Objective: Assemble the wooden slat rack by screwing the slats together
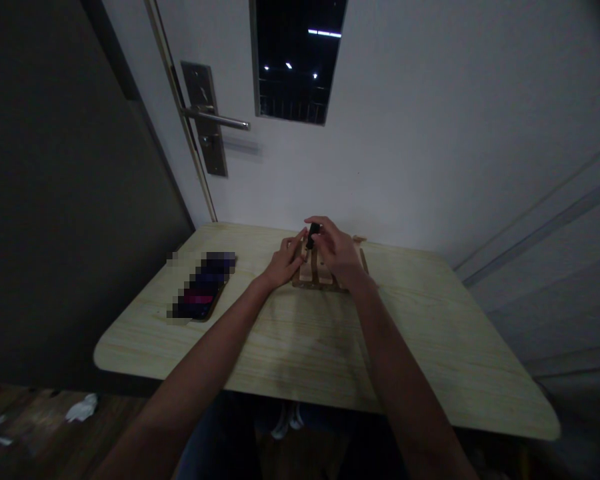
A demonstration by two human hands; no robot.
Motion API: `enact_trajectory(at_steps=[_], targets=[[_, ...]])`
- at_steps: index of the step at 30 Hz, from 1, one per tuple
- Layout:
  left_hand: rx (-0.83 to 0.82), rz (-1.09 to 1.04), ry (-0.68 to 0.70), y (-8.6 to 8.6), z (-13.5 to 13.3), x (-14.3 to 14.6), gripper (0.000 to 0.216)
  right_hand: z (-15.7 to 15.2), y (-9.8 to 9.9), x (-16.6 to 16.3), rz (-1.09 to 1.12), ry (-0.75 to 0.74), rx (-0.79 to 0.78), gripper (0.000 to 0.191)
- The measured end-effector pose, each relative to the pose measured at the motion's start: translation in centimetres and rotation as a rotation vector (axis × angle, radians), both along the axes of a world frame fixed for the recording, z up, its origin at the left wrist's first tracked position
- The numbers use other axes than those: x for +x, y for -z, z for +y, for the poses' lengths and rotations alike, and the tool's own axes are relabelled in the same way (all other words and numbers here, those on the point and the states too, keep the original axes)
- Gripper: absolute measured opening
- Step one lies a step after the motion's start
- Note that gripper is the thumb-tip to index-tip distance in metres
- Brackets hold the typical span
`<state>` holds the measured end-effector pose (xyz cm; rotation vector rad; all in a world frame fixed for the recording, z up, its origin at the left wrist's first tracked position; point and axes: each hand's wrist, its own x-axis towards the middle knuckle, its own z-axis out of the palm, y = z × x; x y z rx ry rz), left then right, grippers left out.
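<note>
A small wooden rack or frame (314, 275) lies on the pale wood table (300, 347) near its far edge. My right hand (336, 250) is over it, fingers curled round a small black object (313, 235) held just above the frame. Just left of the frame is my left hand (283, 262), fingers bent, with the fingertips touching the frame's left end close to the black object. The dim light hides what the black object is.
A phone (204, 294) with a lit screen lies on the table's left part. A white door with a metal handle (215, 120) and a dark window stands right behind the table. Crumpled paper (81, 408) lies on the floor at left.
</note>
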<state>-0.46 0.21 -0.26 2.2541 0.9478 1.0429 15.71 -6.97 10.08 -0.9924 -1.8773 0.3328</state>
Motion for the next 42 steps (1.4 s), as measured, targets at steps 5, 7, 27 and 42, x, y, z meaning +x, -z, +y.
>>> enact_trajectory(at_steps=[5, 7, 27, 42], targets=[[0.005, 0.005, -0.007, 0.02, -0.09, -0.03, 0.066, 0.06, 0.12, 0.01, 0.068, -0.013, -0.019, 0.022], [0.004, 0.001, -0.006, -0.08, -0.19, -0.05, 0.066, 0.06, 0.18, -0.02, 0.093, -0.002, -0.045, 0.022], [-0.011, -0.006, -0.011, -0.64, -0.63, 0.00, 0.069, 0.01, 0.64, 0.30, 0.078, 0.043, -0.007, 0.026], [-0.007, -0.013, -0.018, -0.52, -0.51, 0.12, 0.067, -0.39, 0.32, -0.33, -0.002, 0.064, 0.007, 0.039]])
